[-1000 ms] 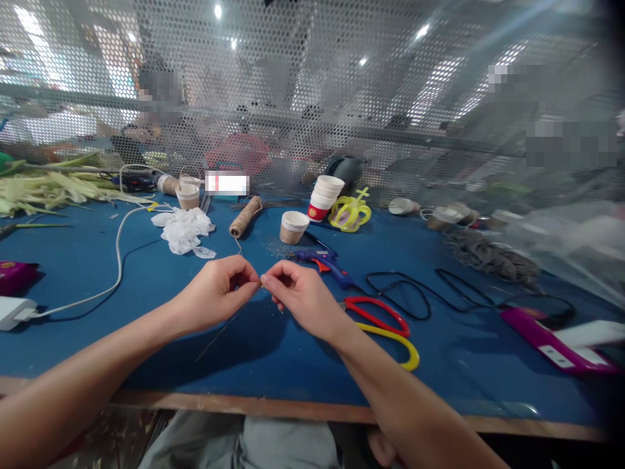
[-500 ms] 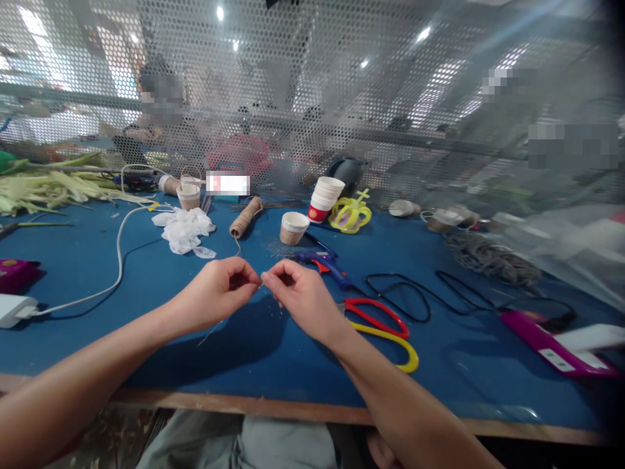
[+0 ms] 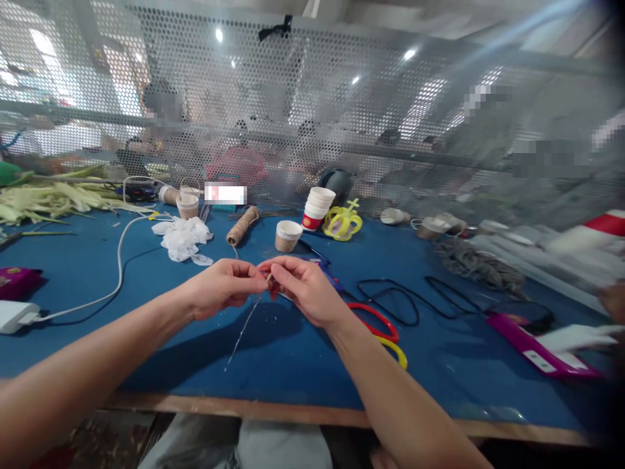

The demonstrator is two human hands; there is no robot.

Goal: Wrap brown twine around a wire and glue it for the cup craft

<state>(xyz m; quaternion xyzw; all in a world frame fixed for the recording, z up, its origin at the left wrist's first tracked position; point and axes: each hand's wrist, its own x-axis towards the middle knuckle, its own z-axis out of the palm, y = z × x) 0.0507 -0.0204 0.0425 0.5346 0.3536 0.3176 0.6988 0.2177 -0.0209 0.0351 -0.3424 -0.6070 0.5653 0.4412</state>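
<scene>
Both hands meet above the table [image 3: 303, 384], thumbs and fingers narrowed into small pinches. The left hand [image 3: 222, 290] grips a thin cord [image 3: 243, 334] by its fingertips, and the right hand [image 3: 305, 290] pinches it just beside, fingertips meeting or nearly so. The cord's tail hangs from that pinch towards 7 o'clock; whether its tip touches the table, I cannot tell.

The fingers hide the fine detail, but this looks like close fingertip work on the cord. To do it well, anchor the left pinch firmly, move the right thumb and forefinger in short, even strokes, and let the tail hang free so that it does not snag. Gentle tension should stop the fibres loosening.

From the fingertips, the twine spool [image 3: 242, 226] lies at 11 o'clock, a paper cup [image 3: 288, 236] at 1, the partly hidden glue gun [image 3: 334, 277] at 3 and the scissors [image 3: 377, 317] near 4; elbows and wrists are best held clear of these last two
</scene>
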